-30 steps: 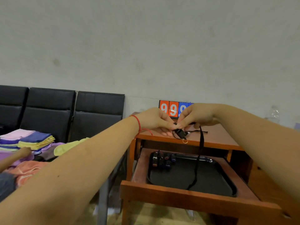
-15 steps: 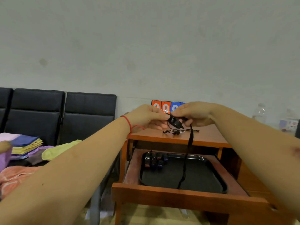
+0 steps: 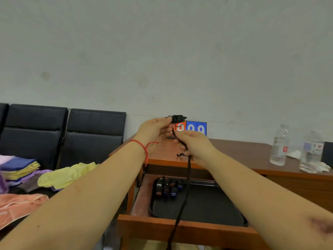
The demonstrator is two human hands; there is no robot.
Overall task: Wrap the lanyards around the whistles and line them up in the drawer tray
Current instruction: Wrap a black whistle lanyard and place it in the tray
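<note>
step: winding | left hand (image 3: 153, 130) pinches black whistle (image 3: 177, 118) above the surface (image 3: 243, 150) | right hand (image 3: 193, 143) grips lanyard (image 3: 186, 186), tail dangling past drawer tray (image 3: 198, 206) | advice: keep cord taut, turns snug, tuck end, then join the wrapped whistles (image 3: 167, 186).

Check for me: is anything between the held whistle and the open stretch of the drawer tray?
Nothing solid. The whistle is up in the left hand; its lanyard, held by the right hand, dangles over the tray. Wrapped whistles sit only at its far-left corner.
</note>
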